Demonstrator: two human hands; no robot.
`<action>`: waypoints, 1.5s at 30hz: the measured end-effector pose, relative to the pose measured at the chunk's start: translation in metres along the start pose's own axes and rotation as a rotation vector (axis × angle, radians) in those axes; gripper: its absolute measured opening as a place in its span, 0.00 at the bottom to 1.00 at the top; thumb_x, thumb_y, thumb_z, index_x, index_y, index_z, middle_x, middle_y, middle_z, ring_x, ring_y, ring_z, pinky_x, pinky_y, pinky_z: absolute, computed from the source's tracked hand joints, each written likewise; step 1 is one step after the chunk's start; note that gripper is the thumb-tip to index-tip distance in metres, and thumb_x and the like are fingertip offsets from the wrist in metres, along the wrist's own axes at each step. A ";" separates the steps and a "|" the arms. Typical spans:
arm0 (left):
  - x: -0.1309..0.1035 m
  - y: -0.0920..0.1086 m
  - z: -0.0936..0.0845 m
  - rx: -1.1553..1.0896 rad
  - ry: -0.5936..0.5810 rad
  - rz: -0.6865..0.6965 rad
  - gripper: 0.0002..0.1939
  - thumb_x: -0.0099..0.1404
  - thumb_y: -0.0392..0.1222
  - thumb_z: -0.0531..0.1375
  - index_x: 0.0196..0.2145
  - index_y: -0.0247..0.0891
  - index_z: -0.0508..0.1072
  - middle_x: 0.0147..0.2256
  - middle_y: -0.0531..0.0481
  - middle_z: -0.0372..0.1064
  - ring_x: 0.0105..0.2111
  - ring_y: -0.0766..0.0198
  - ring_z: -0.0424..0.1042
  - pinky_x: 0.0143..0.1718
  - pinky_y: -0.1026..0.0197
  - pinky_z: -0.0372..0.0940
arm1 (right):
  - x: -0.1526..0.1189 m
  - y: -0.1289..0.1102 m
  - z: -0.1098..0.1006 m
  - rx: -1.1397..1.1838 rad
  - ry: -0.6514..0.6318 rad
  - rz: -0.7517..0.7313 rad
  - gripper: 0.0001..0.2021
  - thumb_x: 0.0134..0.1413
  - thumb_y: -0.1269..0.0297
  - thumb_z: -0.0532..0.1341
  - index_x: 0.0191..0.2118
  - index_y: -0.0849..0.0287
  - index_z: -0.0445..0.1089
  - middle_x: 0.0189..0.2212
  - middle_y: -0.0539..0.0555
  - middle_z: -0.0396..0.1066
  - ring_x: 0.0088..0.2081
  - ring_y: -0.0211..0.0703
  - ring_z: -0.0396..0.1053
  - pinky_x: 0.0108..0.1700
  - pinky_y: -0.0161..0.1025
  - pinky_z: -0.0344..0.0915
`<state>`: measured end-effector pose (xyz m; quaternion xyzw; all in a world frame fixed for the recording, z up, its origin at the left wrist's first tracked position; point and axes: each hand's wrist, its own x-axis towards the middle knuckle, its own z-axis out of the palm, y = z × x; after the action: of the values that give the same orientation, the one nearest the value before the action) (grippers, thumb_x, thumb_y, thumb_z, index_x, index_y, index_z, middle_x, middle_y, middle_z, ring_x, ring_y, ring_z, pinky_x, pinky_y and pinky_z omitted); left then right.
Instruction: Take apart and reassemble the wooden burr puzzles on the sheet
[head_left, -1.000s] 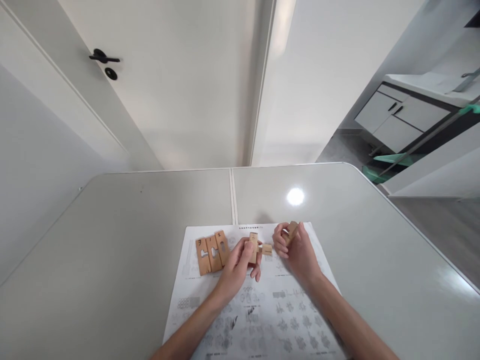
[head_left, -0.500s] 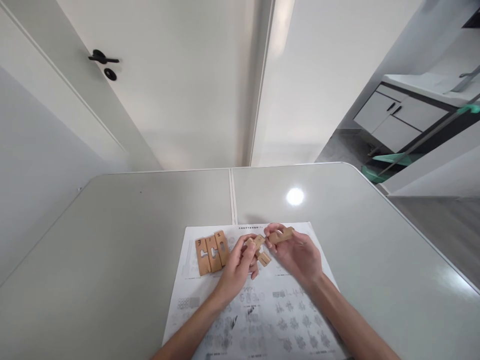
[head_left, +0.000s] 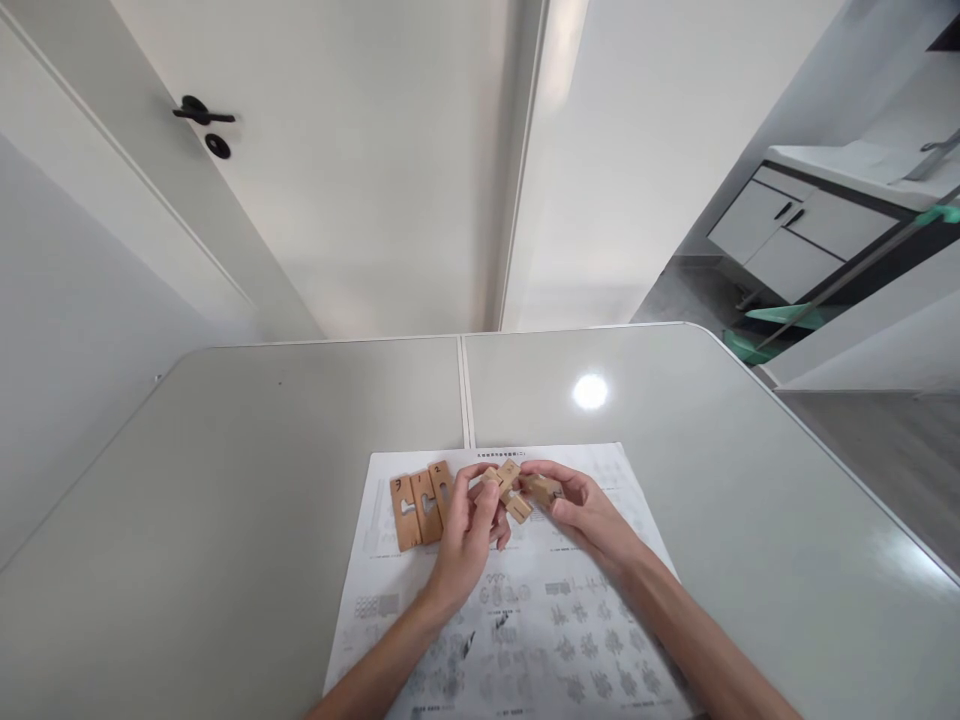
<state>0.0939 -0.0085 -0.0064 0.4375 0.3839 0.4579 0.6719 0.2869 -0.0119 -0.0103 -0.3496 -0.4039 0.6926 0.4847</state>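
Observation:
Small wooden pieces joined crosswise [head_left: 517, 507] are held between the thumb and fingers of my left hand [head_left: 469, 530]. My right hand [head_left: 592, 515] pinches a separate wooden piece [head_left: 545, 490] with a dark mark on it, close to the right side of the joined pieces. Whether the two touch is unclear. Left of my left hand, three flat slotted wooden pieces lie side by side, marked 3 [head_left: 405, 515], 1 [head_left: 426, 507] and 2 [head_left: 440, 485]. My left fingers partly cover the one marked 2.
Under my hands lies a white printed sheet [head_left: 382, 570] with small diagrams, on a grey-white table [head_left: 225, 500]. Beyond the table stands a white door with a black handle [head_left: 202, 112]. A white cabinet [head_left: 802, 225] with a sink is at the upper right.
My right hand has turned and moved left, bringing its wooden piece down beside the joined pieces. My left hand has shifted slightly left with its pieces.

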 end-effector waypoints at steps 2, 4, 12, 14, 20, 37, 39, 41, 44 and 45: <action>0.000 -0.001 0.001 0.034 0.021 0.029 0.20 0.76 0.60 0.57 0.53 0.41 0.67 0.26 0.60 0.57 0.20 0.72 0.53 0.23 0.66 0.60 | 0.000 0.001 -0.002 -0.032 -0.002 0.010 0.34 0.47 0.43 0.78 0.59 0.49 0.76 0.55 0.60 0.77 0.57 0.61 0.74 0.64 0.57 0.64; 0.000 0.000 0.001 0.071 0.044 0.046 0.21 0.77 0.60 0.56 0.54 0.41 0.68 0.27 0.60 0.58 0.20 0.72 0.53 0.23 0.67 0.59 | 0.001 0.002 -0.003 -0.052 0.000 0.016 0.37 0.46 0.43 0.78 0.61 0.48 0.74 0.56 0.59 0.77 0.57 0.60 0.74 0.64 0.57 0.64; -0.001 0.007 -0.001 0.209 0.085 0.045 0.24 0.75 0.60 0.58 0.57 0.41 0.73 0.25 0.58 0.59 0.20 0.70 0.56 0.22 0.66 0.59 | 0.003 0.004 -0.001 -0.155 -0.050 0.038 0.29 0.53 0.43 0.75 0.57 0.52 0.77 0.53 0.60 0.79 0.53 0.57 0.77 0.58 0.53 0.71; -0.001 0.008 0.000 0.248 0.104 0.058 0.25 0.75 0.60 0.58 0.58 0.41 0.74 0.25 0.57 0.60 0.20 0.69 0.57 0.22 0.66 0.59 | 0.004 0.002 0.000 -0.175 -0.089 0.023 0.28 0.56 0.45 0.73 0.58 0.52 0.77 0.52 0.59 0.80 0.52 0.57 0.77 0.57 0.53 0.71; -0.001 0.002 -0.002 0.353 0.127 0.119 0.24 0.76 0.58 0.58 0.59 0.39 0.74 0.23 0.57 0.61 0.20 0.68 0.58 0.24 0.65 0.61 | 0.004 0.002 0.001 -0.158 -0.082 0.021 0.26 0.57 0.45 0.72 0.57 0.53 0.76 0.49 0.59 0.80 0.50 0.55 0.78 0.56 0.51 0.72; -0.009 0.000 0.002 0.412 -0.018 0.063 0.36 0.66 0.51 0.70 0.68 0.45 0.64 0.34 0.52 0.68 0.30 0.63 0.67 0.32 0.64 0.68 | 0.001 -0.010 0.002 -0.244 -0.046 0.073 0.25 0.66 0.42 0.64 0.56 0.57 0.74 0.43 0.59 0.80 0.46 0.54 0.77 0.55 0.52 0.71; -0.009 0.000 0.004 0.433 -0.010 0.046 0.38 0.64 0.50 0.71 0.67 0.46 0.65 0.35 0.51 0.69 0.30 0.64 0.66 0.31 0.65 0.67 | 0.001 -0.012 0.003 -0.249 -0.055 0.065 0.24 0.68 0.43 0.63 0.56 0.57 0.74 0.44 0.59 0.80 0.47 0.54 0.77 0.55 0.50 0.70; -0.009 0.000 0.004 0.465 -0.009 0.058 0.37 0.64 0.51 0.71 0.67 0.46 0.67 0.39 0.49 0.71 0.30 0.65 0.64 0.31 0.64 0.67 | 0.000 -0.015 0.006 -0.255 -0.083 0.058 0.23 0.69 0.43 0.61 0.56 0.56 0.74 0.45 0.58 0.79 0.47 0.53 0.77 0.55 0.49 0.70; -0.009 0.001 0.004 0.537 -0.024 0.097 0.36 0.63 0.51 0.72 0.66 0.49 0.68 0.43 0.48 0.72 0.28 0.67 0.61 0.31 0.63 0.67 | 0.000 -0.019 0.010 -0.274 -0.117 0.063 0.21 0.70 0.44 0.61 0.55 0.55 0.73 0.44 0.57 0.78 0.45 0.51 0.76 0.52 0.47 0.70; -0.009 0.001 0.003 0.560 -0.024 0.112 0.36 0.63 0.51 0.72 0.66 0.50 0.69 0.43 0.48 0.72 0.28 0.67 0.60 0.31 0.63 0.67 | 0.000 -0.019 0.011 -0.286 -0.118 0.064 0.21 0.70 0.44 0.61 0.54 0.55 0.72 0.44 0.57 0.77 0.44 0.50 0.76 0.51 0.46 0.70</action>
<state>0.0940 -0.0174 -0.0032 0.6319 0.4627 0.3656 0.5029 0.2846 -0.0107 0.0118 -0.3864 -0.5149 0.6624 0.3832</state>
